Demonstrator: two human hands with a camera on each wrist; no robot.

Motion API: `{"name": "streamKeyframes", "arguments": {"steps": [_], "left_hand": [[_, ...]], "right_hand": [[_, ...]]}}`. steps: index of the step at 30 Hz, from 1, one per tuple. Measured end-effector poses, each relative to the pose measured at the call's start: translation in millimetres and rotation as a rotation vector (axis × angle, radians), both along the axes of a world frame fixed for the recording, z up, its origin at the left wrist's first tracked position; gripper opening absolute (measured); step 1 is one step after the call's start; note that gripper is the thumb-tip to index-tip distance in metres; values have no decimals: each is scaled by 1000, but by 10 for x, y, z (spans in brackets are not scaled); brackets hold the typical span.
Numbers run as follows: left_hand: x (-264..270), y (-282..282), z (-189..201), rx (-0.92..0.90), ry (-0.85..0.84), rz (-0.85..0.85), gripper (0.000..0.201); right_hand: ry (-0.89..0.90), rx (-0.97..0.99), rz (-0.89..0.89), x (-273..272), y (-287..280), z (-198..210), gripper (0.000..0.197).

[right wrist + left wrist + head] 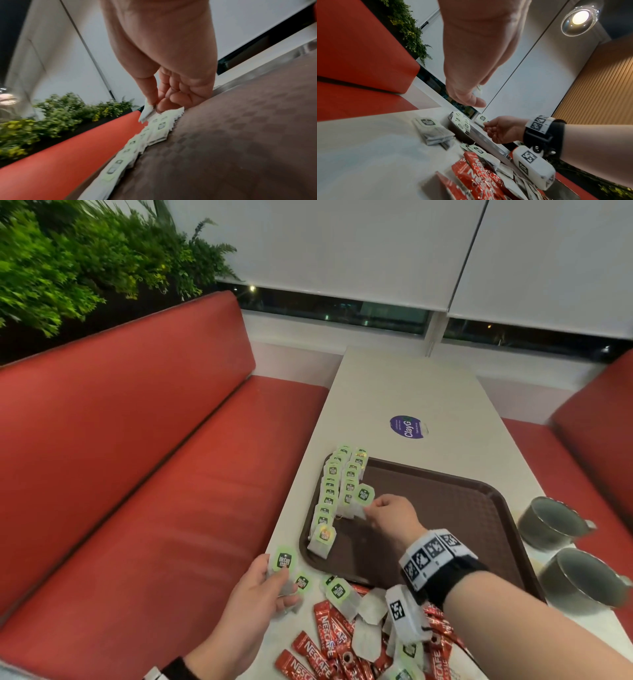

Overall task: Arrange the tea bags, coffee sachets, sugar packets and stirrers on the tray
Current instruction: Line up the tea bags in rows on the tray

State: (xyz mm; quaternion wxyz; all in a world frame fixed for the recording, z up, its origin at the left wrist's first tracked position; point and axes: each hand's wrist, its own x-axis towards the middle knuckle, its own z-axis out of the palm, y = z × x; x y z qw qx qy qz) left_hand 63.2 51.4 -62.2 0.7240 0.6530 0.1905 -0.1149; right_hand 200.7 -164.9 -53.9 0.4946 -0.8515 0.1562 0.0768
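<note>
Over tray (pixel 445 508), tea bag (pixel 363 495) pinched, right hand (pixel 394 517)

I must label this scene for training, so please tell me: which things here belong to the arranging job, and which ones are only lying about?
Belong to the job:
- brown tray
- tea bags in rows
- tea bag in right hand
- tea bag in left hand
- loose tea bags
- Nescafe sachets

Lying about:
- two grey cups
- ClayGo sticker
</note>
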Motion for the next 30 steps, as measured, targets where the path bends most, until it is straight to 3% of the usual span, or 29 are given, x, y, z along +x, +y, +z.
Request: {"name": "streamKeyframes", "arguments": {"steps": [5,11,20,23,26,30], "left_hand": [[-8,111,-20,-1,-26,38,11],[-12,245,-61,-22,-32,76,15],[8,258,-97,-33,-32,79,16],[18,250,-78,-43,-44,75,16],[32,236,-60,-63,-44,78,18],[45,192,-58,-78,-44,57,18]], "right_hand": [[172,-216,118,339,82,-161,12],[449,-181,160,445,237,-193,24],[530,-396,287,508,302,-159,31],[461,-438,251,499,273,-166,25],[214,-519,239,385,222,-82,12],[-62,-269,347,-167,364,139,7]]}}
